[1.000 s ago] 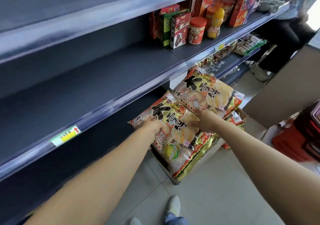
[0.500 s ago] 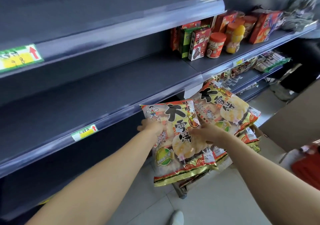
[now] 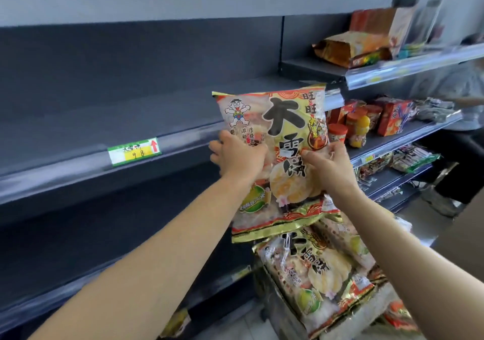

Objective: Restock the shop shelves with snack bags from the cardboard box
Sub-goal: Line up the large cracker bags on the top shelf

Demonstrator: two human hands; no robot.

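Left hand [image 3: 239,156] and right hand [image 3: 327,168] clasped the snack bag [image 3: 284,119], lifted higher than before; spare bags [image 3: 314,269] below the grip looked blurred.

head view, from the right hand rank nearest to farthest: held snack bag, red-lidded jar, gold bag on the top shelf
1. held snack bag: gripped by the right hand.
2. red-lidded jar: shelf just beyond, right.
3. gold bag: top shelf, upper right.

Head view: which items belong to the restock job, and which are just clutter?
Job: snack bag, gripped by left hand and right hand; spare bags below; bare shelf.
Clutter: jars; red boxes; brown bag on the top shelf.
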